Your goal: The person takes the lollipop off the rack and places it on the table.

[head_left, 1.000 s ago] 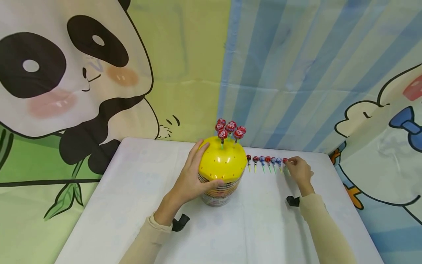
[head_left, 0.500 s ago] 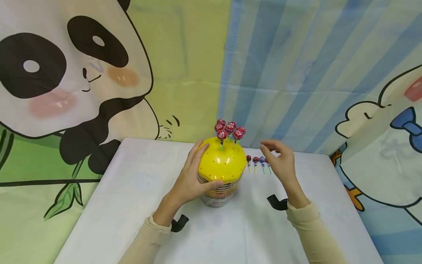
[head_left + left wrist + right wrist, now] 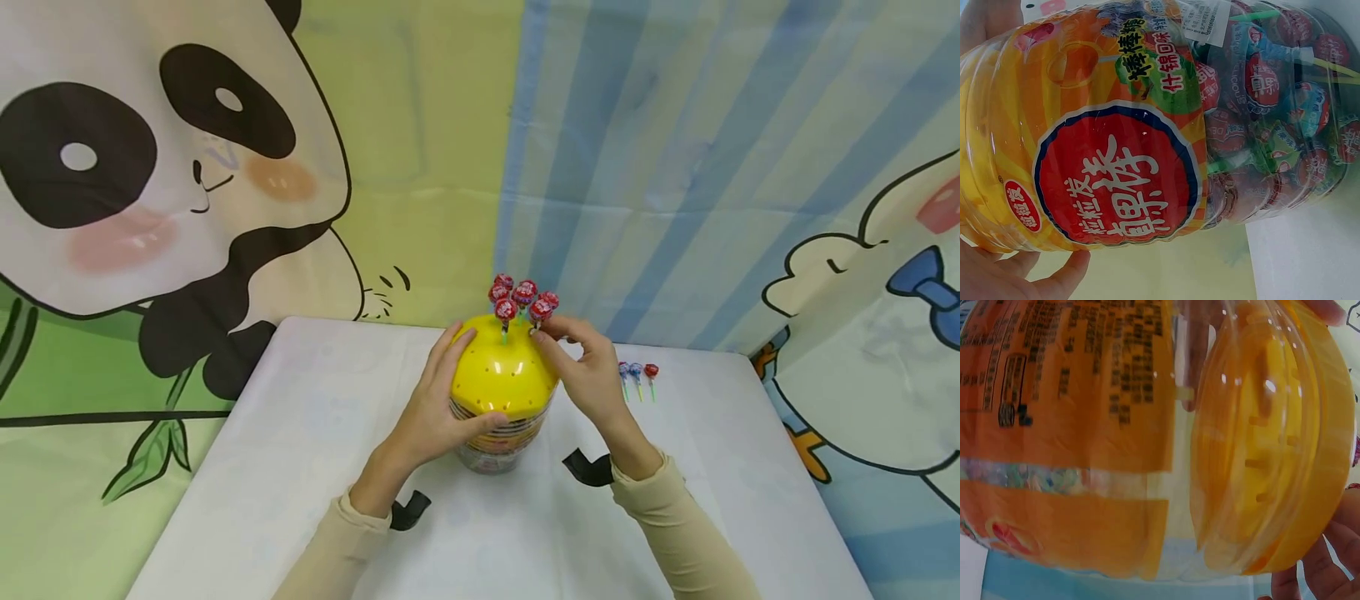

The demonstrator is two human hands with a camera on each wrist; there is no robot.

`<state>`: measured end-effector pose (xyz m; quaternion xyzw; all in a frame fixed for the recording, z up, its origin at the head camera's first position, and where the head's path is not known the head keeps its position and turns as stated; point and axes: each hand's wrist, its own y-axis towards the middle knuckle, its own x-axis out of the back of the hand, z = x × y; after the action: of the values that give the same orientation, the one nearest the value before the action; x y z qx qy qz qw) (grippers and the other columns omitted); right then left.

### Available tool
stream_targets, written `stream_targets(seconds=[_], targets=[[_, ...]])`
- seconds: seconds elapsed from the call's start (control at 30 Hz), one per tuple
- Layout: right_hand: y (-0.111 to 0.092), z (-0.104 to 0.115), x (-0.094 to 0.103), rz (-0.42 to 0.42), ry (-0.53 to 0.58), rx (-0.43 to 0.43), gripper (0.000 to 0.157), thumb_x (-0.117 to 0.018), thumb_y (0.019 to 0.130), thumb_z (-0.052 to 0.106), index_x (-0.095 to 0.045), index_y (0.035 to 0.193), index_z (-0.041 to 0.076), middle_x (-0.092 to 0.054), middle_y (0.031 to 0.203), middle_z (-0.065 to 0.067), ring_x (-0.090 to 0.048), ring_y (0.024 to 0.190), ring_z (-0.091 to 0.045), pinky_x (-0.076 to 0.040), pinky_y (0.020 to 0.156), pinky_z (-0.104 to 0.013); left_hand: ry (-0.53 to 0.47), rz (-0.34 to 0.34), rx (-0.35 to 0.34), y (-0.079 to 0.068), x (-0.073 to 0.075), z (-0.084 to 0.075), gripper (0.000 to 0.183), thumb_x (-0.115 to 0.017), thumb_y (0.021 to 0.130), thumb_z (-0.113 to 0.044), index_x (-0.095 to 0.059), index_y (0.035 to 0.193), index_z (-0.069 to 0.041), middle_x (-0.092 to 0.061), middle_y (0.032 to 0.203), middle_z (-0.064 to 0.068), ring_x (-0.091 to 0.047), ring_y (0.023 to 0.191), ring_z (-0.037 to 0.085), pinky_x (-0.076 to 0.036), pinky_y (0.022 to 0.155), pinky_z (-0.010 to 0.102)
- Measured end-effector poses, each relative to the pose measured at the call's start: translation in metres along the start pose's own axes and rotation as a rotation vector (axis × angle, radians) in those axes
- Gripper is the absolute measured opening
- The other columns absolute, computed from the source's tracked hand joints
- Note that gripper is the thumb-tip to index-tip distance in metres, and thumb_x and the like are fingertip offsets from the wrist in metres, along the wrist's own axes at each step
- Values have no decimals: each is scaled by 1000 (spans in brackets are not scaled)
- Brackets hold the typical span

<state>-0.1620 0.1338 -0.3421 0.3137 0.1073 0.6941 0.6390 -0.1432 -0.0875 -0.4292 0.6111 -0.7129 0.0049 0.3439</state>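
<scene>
Right grip [image 3: 588,371] has reached red lollipop [image 3: 540,311]

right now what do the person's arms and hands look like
The left sleeve and right sleeve are plain beige, each ending near the wrist. A bent black piece juts inward at each wrist. The left hand and right hand wear no gloves.

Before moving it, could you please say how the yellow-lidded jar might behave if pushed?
The jar looks glossy, so may be slippery. Standing upright, it might tip if pushed high, though lollipops near its base probably steady it.
</scene>
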Motion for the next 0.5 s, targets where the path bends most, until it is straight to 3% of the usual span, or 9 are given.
stream_targets(seconds=[0.5], targets=[[2,5,2,-65,20,24,12,-66,91,-10,-72,101,-9,-71,97,-24,-57,93,-14,-41,85,-33,14,-5,-3,0,0,-1,105,-74,77,-67,-17,159,-37,-5,165,-11,-25,146,23,-38,105,59]])
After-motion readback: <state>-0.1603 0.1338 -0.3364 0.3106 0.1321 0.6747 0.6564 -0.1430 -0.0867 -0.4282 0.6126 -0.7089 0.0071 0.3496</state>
